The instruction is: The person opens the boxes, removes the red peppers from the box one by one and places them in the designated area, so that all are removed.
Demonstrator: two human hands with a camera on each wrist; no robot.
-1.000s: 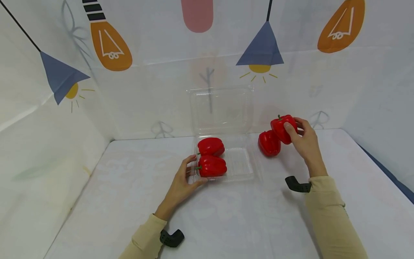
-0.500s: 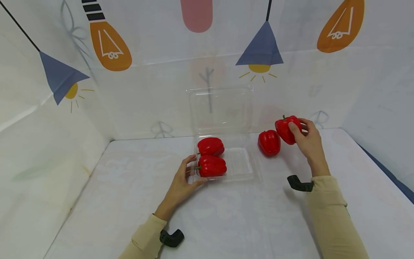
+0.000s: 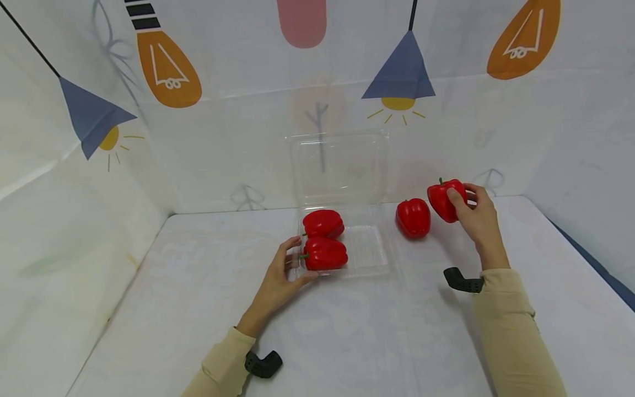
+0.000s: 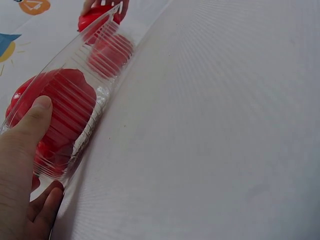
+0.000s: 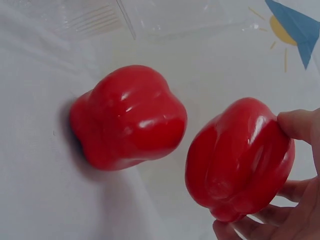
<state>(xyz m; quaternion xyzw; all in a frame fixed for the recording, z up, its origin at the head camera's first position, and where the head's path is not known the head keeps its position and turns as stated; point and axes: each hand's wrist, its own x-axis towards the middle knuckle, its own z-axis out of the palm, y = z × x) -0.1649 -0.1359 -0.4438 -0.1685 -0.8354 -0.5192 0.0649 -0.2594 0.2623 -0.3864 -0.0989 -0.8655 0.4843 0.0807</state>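
A clear plastic container point(image 3: 367, 251) lies with its lid raised against the backdrop. Two red bell peppers, one at the back point(image 3: 322, 224) and one in front point(image 3: 326, 255), sit in its left half. The left hand point(image 3: 278, 284) grips the container's left end, thumb along the near wall point(image 4: 75, 105). On the right, the right hand point(image 3: 478, 220) holds a red pepper point(image 3: 443, 200), stem up, between thumb and fingers; the right wrist view shows this pepper point(image 5: 240, 155) too. Another pepper point(image 3: 413, 219) stands on the table between container and right hand, apart from the held one.
The white-covered table point(image 3: 347, 331) reaches the backdrop point(image 3: 238, 138), printed with lamps and bulbs. The container's transparent lid point(image 3: 339, 171) stands upright at the back. A black device point(image 3: 264, 365) is at the left wrist and another point(image 3: 462, 280) at the right.
The right hand has moved a little to the right with its pepper, which no longer overlaps the one on the table in the head view. The left hand has stayed put.
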